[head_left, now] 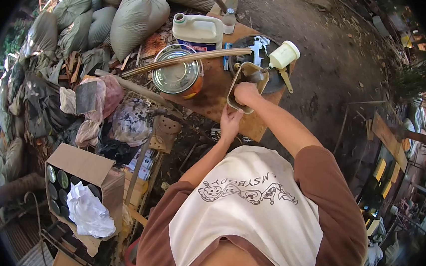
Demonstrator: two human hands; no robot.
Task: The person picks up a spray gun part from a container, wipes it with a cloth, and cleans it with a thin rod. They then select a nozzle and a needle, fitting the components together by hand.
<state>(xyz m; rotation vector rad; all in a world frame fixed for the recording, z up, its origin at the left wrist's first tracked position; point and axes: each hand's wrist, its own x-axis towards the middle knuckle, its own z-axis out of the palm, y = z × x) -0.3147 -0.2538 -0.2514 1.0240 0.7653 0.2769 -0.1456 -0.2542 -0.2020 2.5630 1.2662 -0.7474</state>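
A cut-open beige container [234, 90] stands near the right side of the brown board [216, 92]. My left hand [231, 123] is closed on its lower rim. My right hand [246, 93] reaches into its opening with the fingers curled; what they hold, if anything, is hidden. Right behind the container is a round black tray [276, 79], bearing a spray gun with a whitish cup [284, 54] and a light blue-white gun-shaped part [258, 48]. To the left, wooden sticks [189, 58] lie across a round metal can [177, 73].
A white jug [197, 30] and a small clear bottle [229, 21] stand at the board's far edge. Filled sacks [139, 22] are piled at the upper left. At the lower left, a cardboard box [81, 161] holds several cans and a white crumpled cloth [88, 210].
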